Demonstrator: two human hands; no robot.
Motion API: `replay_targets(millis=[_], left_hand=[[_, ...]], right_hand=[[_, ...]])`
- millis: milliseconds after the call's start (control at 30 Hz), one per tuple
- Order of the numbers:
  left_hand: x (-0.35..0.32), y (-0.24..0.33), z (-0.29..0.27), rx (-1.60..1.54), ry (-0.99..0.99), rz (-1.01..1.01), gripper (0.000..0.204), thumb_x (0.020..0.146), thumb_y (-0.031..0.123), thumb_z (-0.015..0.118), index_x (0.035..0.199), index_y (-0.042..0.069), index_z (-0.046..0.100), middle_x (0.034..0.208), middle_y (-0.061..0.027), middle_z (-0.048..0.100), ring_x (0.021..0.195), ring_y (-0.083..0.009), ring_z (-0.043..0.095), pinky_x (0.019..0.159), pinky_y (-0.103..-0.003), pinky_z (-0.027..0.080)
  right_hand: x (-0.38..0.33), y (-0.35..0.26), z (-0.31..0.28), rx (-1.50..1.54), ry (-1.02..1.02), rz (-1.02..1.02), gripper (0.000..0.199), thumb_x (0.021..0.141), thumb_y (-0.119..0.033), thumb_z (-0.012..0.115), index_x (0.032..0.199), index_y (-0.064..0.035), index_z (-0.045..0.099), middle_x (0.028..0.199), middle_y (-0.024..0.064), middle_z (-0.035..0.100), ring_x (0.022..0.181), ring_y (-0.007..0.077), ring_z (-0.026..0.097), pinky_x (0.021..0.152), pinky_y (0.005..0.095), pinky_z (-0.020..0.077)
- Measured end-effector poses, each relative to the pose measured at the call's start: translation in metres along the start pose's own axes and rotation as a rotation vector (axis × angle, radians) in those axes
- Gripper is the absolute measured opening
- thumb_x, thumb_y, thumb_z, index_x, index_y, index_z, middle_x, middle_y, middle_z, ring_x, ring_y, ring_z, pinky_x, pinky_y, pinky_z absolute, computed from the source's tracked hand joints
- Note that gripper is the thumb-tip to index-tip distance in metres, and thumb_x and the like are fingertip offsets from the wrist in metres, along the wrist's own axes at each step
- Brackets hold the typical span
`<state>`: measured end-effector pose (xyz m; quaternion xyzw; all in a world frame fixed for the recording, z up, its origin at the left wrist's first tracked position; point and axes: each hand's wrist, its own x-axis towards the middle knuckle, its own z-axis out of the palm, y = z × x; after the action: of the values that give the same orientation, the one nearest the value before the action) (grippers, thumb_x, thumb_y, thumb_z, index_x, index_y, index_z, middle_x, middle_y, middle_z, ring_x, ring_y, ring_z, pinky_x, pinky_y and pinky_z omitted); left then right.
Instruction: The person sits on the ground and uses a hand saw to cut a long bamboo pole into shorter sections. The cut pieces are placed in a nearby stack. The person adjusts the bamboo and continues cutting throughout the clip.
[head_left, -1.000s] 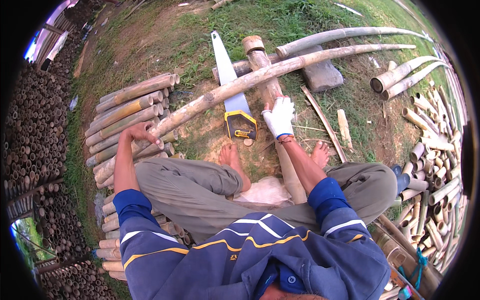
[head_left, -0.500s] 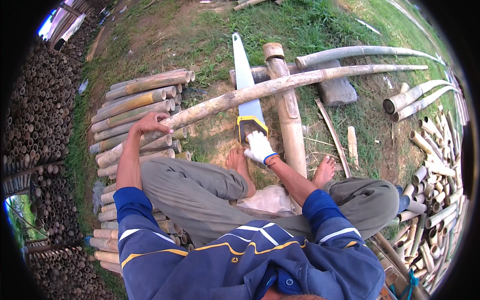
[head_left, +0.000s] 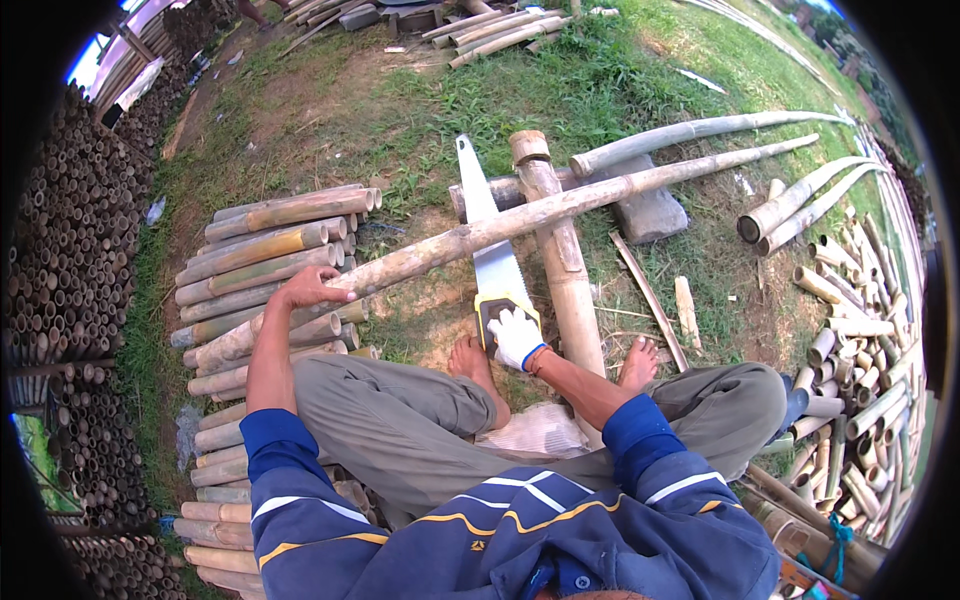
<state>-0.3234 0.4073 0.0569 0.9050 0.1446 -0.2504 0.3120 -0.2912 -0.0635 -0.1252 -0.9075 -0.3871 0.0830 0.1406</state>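
Note:
A long bamboo pole (head_left: 640,183) slants from the lower left to the far right, lying across a thick bamboo post (head_left: 568,300). My bare left hand (head_left: 308,288) grips the pole near its left part, thumb on top and fingers wrapped over it. In a white glove, my right hand (head_left: 516,338) is closed round the black and yellow handle of a handsaw (head_left: 500,268). The saw's blade points away from me and crosses the pole, which covers part of it; its tip shows beyond. Whether the teeth touch the pole, I cannot tell.
Cut bamboo lengths (head_left: 262,242) are stacked at the left. A large stone (head_left: 650,212) and another thick pole (head_left: 690,130) lie beyond the post. Short offcuts (head_left: 870,380) are heaped at the right. My bare feet (head_left: 478,372) flank the post, near a whitish sack (head_left: 535,428).
The view has tilted up, showing more bamboo at the far side. The saw has slid a little toward me, with less blade beyond the pole. My left hand keeps its grip.

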Motion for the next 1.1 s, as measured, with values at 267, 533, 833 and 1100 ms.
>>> replay_targets(millis=[267,533,833,1100], left_hand=[[0.0,-0.003,0.001,0.152,0.103,0.059,0.104,0.064,0.081,0.085,0.122,-0.005,0.076,0.12,-0.022,0.075,0.111,-0.0322,0.071,0.096,-0.044,0.055],[-0.002,-0.014,0.009,0.116,0.157,0.008,0.101,0.063,0.085,0.083,0.114,-0.002,0.077,0.111,-0.0195,0.076,0.103,-0.0336,0.072,0.087,-0.047,0.055],[-0.003,-0.02,0.015,0.121,0.172,-0.031,0.115,0.061,0.088,0.081,0.134,0.0,0.071,0.13,-0.0201,0.072,0.121,-0.0355,0.068,0.101,-0.047,0.054],[-0.012,0.005,0.01,0.192,0.065,-0.066,0.12,0.062,0.092,0.078,0.143,0.004,0.067,0.144,-0.0163,0.067,0.131,-0.036,0.064,0.109,-0.049,0.052]], right_hand=[[-0.069,0.009,-0.122,-0.244,-0.301,-0.392,0.046,0.077,-0.029,0.082,0.113,-0.0048,0.066,0.107,0.018,0.066,0.101,0.04,0.064,0.088,0.0484,0.0557],[-0.135,-0.044,-0.277,-0.037,-0.44,-0.502,0.041,0.072,-0.021,0.076,0.103,0.0013,0.062,0.1,0.0231,0.059,0.094,0.0444,0.06,0.085,0.0521,0.0522],[-0.2,-0.038,-0.347,0.264,-0.307,-0.142,0.046,0.087,-0.012,0.074,0.129,0.0014,0.059,0.1,0.0203,0.064,0.082,0.0386,0.065,0.071,0.0485,0.0515],[-0.209,-0.057,-0.347,0.797,-0.061,0.375,0.038,0.111,-0.01,0.052,0.148,-0.0027,0.056,0.141,0.0151,0.061,0.13,0.0229,0.056,0.107,0.038,0.0465]])
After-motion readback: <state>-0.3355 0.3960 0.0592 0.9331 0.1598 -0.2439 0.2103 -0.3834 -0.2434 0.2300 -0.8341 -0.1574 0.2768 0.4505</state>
